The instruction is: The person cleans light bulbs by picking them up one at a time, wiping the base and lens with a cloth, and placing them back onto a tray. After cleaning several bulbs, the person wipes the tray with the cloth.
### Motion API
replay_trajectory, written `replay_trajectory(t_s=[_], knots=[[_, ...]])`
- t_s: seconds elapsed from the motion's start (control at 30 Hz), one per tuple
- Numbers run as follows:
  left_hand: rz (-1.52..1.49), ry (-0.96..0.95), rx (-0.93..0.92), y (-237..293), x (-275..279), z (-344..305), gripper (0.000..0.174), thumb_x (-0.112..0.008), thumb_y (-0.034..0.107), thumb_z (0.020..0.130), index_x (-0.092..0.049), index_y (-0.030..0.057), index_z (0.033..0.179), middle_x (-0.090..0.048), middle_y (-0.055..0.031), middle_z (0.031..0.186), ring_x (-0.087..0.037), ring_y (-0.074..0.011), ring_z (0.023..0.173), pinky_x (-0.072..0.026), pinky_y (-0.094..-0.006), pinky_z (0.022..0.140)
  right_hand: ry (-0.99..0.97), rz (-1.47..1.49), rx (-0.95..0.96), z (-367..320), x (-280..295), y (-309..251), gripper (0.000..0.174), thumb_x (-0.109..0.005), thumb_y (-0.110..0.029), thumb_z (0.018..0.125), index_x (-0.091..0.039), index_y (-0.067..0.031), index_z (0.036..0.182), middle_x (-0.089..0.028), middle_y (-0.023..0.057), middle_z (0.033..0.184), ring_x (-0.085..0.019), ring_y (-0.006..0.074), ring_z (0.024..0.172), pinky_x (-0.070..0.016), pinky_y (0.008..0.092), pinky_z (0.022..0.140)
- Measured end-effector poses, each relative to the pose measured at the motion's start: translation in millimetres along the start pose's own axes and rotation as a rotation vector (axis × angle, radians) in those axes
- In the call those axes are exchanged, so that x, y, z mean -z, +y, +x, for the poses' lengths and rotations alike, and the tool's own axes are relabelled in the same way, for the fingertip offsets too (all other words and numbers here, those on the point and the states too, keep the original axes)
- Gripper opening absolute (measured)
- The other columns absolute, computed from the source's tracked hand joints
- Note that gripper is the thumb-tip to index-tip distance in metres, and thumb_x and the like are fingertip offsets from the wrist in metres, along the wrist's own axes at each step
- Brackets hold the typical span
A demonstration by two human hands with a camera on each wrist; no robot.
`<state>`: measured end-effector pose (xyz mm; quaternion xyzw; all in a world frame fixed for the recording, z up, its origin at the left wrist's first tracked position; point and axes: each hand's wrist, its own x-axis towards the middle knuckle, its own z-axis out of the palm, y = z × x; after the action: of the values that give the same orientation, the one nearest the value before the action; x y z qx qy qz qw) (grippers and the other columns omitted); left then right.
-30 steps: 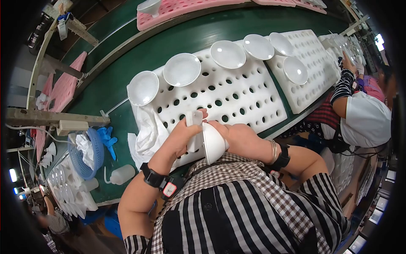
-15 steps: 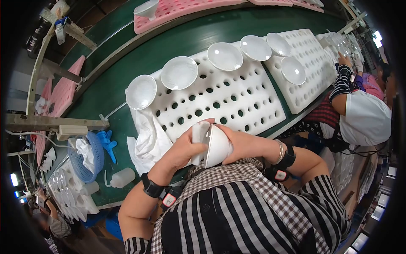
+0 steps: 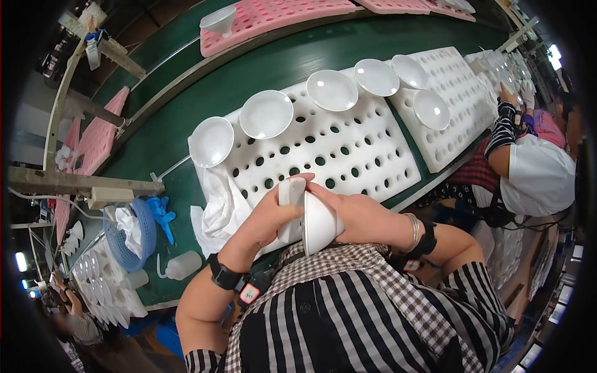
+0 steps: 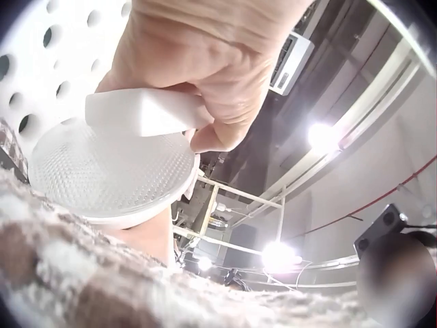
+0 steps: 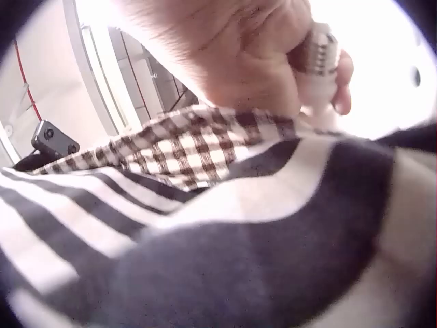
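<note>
Close to the apron, my right hand (image 3: 367,217) holds a white reflector lamp (image 3: 321,224) on its side, its wide face toward my left hand. In the right wrist view its screw base (image 5: 321,51) shows beside the fingers of the right hand. My left hand (image 3: 268,217) grips a small white block (image 3: 290,194), thumb on the near side. The left wrist view shows the block (image 4: 147,113) lying over the edge of the lamp's textured lens (image 4: 109,171). The left fingertips are mostly hidden behind the block.
White foam boards (image 3: 367,137) with holes carry several lamps (image 3: 267,114) along the far edge. At left are a white cloth (image 3: 224,202), a squeeze bottle (image 3: 183,265), a blue basket (image 3: 148,233) and a blue glove (image 3: 163,214). Another person (image 3: 538,177) works at right.
Over the second, the block has come lower against the lamp's face, and the left fingers have drawn in behind it. Both hands still hold their things. The head view has shifted slightly.
</note>
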<state>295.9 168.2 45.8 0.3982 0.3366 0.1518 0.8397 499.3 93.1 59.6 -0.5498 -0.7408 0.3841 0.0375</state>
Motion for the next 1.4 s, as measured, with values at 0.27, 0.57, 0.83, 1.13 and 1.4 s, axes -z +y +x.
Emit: replay_trajectory(t_s=[0.27, 0.57, 0.83, 1.13, 1.4], knots=[[0.182, -0.030, -0.087, 8, -19, -14, 0.078, -0.061, 0.008, 0.066, -0.041, 0.0012, 0.140, -0.046, -0.0129, 0.139, -0.041, -0.0224, 0.132, -0.0279, -0.0362, 0.112, -0.165, 0.603, 0.032, -3, -22, 25, 0.107, -0.084, -0.024, 0.060, -0.022, -0.0012, 0.144, -0.063, 0.0195, 0.110, -0.063, 0.0316, 0.102, -0.0491, 0.0369, 0.089], [0.043, 0.122, -0.016, 10, -4, 6, 0.069, -0.055, 0.010, 0.078, -0.035, -0.0015, 0.143, -0.044, -0.0199, 0.141, -0.039, -0.0285, 0.135, -0.0330, -0.0390, 0.111, -0.062, 0.173, -0.009, -4, 5, -22, 0.089, -0.074, -0.016, 0.066, -0.028, -0.0085, 0.141, -0.066, 0.0216, 0.082, -0.065, 0.0392, 0.073, -0.0507, 0.0449, 0.063], [-0.070, 0.418, 0.000, -15, 24, 6, 0.052, -0.054, 0.027, 0.094, -0.043, 0.0030, 0.139, -0.056, -0.0142, 0.123, -0.056, -0.0186, 0.105, -0.0459, -0.0355, 0.092, 0.095, 0.341, -0.056, 2, 10, -8, 0.097, -0.083, -0.026, 0.061, -0.032, -0.0050, 0.141, -0.067, 0.0215, 0.097, -0.066, 0.0372, 0.089, -0.0528, 0.0407, 0.078], [1.360, 0.067, -0.860, 43, -33, -9, 0.049, -0.061, 0.028, 0.085, -0.056, 0.0124, 0.131, -0.053, -0.0154, 0.132, -0.049, -0.0361, 0.121, -0.0376, -0.0458, 0.103, 0.136, 0.259, 0.069, 24, -15, 14, 0.054, -0.078, -0.026, 0.070, -0.056, -0.0065, 0.116, -0.067, 0.0171, 0.100, -0.066, 0.0322, 0.093, -0.0519, 0.0392, 0.079], [0.454, 0.288, -0.345, -9, 2, 14, 0.046, -0.031, 0.031, 0.103, -0.056, 0.0009, 0.128, -0.063, -0.0136, 0.113, -0.059, -0.0169, 0.099, -0.0436, -0.0281, 0.091, 0.262, 0.291, 0.151, 12, 3, -1, 0.065, -0.080, -0.019, 0.067, -0.051, -0.0052, 0.123, -0.067, 0.0182, 0.090, -0.066, 0.0349, 0.083, -0.0523, 0.0396, 0.071]])
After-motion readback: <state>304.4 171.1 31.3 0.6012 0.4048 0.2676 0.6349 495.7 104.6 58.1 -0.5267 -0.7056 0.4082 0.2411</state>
